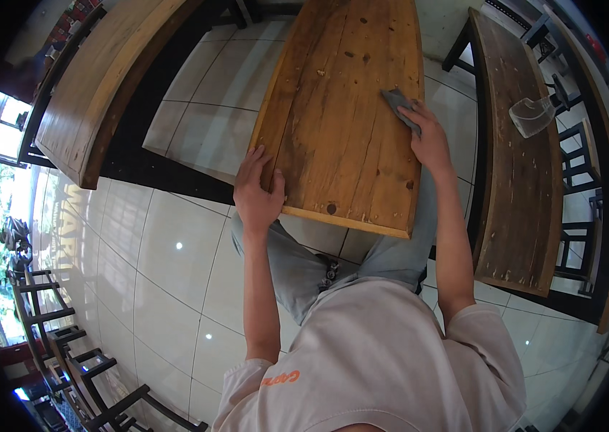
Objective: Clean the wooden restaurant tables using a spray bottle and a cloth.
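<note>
A long wooden bench top (347, 135), brown with knots and cracks, stretches away from me with its near end at my knees. My left hand (258, 189) rests on its left edge near the close corner, thumb apart from the fingers and nothing held. Toward the right edge, farther along, my right hand (427, 132) holds a folded grey piece of sandpaper or cloth (395, 100) against the wood; its material is hard to tell. Part of this piece is hidden under my fingers.
On the right, a clear plastic spray bottle (532, 116) lies on a darker wooden bench (515, 178). A wooden table (115, 70) with a dark frame stands at left. Black-framed stools (93, 367) are at lower left, on white floor tiles (174, 291). A window there bears writing.
</note>
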Tool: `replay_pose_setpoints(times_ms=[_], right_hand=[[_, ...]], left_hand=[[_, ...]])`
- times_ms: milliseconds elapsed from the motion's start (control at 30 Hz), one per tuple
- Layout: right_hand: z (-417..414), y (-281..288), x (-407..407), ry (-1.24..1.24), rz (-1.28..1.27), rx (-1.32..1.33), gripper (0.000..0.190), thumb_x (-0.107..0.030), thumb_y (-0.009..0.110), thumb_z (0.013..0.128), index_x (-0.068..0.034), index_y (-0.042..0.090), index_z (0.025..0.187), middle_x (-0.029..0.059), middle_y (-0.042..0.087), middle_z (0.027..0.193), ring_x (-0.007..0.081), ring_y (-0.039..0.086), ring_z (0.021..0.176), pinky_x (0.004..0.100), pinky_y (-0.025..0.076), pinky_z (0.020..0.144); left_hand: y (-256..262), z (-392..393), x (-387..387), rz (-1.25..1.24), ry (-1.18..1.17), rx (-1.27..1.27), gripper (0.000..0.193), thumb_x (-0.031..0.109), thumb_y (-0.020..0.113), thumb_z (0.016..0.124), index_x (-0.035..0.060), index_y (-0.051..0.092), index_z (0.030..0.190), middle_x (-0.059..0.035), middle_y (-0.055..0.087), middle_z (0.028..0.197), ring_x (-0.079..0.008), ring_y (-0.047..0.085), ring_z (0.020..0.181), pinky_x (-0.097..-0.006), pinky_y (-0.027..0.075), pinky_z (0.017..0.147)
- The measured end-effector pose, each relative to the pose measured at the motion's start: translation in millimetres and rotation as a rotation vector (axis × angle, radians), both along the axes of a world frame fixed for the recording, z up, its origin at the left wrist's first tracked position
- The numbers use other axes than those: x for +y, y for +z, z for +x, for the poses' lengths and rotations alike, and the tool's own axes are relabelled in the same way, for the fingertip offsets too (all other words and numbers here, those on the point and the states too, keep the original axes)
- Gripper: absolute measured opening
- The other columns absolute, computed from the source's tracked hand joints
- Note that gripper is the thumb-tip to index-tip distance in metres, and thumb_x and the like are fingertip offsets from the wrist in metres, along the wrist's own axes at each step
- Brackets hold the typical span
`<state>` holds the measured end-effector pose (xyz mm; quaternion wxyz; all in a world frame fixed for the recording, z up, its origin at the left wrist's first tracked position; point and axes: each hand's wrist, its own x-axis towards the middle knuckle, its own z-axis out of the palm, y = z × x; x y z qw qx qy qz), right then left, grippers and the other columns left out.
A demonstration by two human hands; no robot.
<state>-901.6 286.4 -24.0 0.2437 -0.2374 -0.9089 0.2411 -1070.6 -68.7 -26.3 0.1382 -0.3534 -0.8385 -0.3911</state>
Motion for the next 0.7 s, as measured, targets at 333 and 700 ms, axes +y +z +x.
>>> replay_pose_setpoints(times_ms=[333, 700], right_hand=[[-30, -1, -132, -0.101, 0.191, -0.184, 0.051, -0.015, 0.064, 0.103, -0.018, 0.061, 0.153, 0.0113, 0.053, 0.167, 0.0393, 0.038, 0.161, 0.0737, 0.018, 0.129], [-130, -10, -271, 0.493, 0.125, 0.041, 0.052, -0.016, 0.068, 0.097, -0.013, 0.065, 0.149, 0.013, 0.06, 0.16, 0.0351, 0.047, 0.155, 0.0589, 0.033, 0.128]], left_hand=[[-1, 18, -30, -0.139, 0.076, 0.031, 0.049, 0.021, 0.075, 0.098, -0.0039, 0.067, 0.139, -0.0213, 0.061, 0.156, -0.0384, 0.051, 0.152, -0.055, 0.037, 0.126], [-6, 33, -92, -0.175, 0.077, -0.129, 0.082, 0.028, 0.085, 0.093, -0.0022, 0.048, 0.16, -0.0231, 0.052, 0.164, -0.0395, 0.048, 0.153, -0.0504, 0.041, 0.123]])
